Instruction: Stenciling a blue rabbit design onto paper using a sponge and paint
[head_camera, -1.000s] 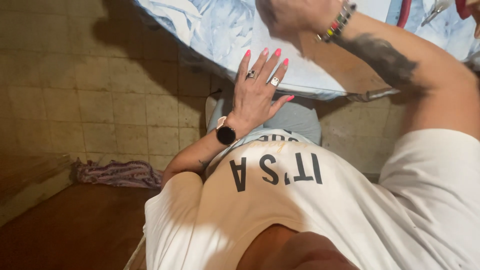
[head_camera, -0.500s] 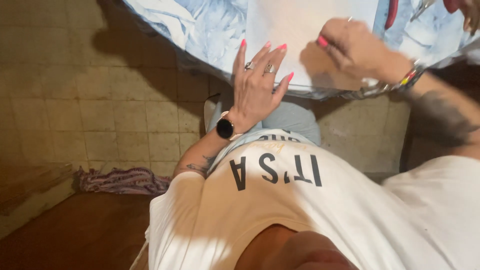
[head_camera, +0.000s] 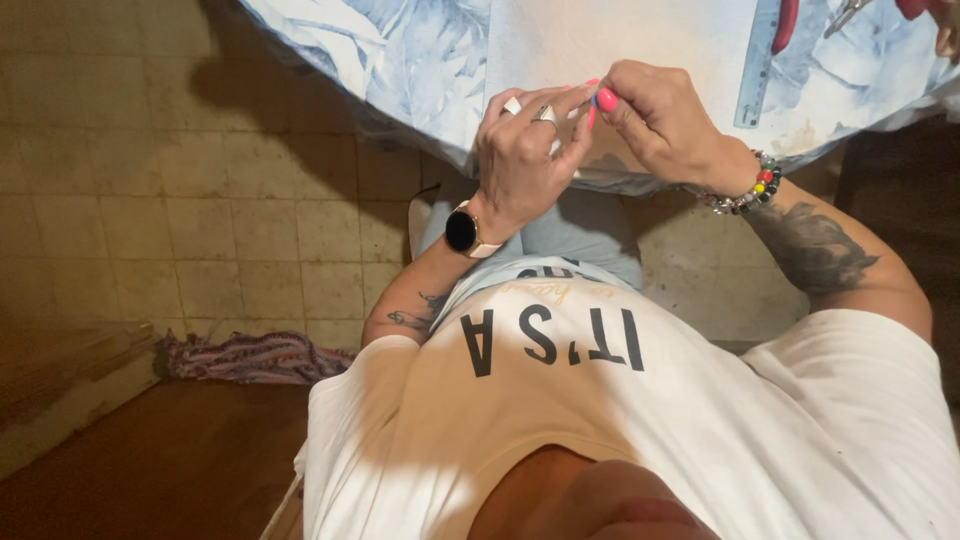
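Both hands are meeting fingertip to fingertip at the near edge of the worktop (head_camera: 420, 70), left grip (head_camera: 520, 160) touching right grip (head_camera: 665, 125), leaving no gap between them. Beyond the right grip, a blue ruler (head_camera: 757, 65) and red-handled pliers (head_camera: 785, 22) are lying in the way. Beyond the left grip, bare cloth is lying open.

The only screen is the round black face of a wristwatch (head_camera: 461, 230) with a pale band on the left wrist just below the table edge, dark and blank, with no packages, labels or signs in view.
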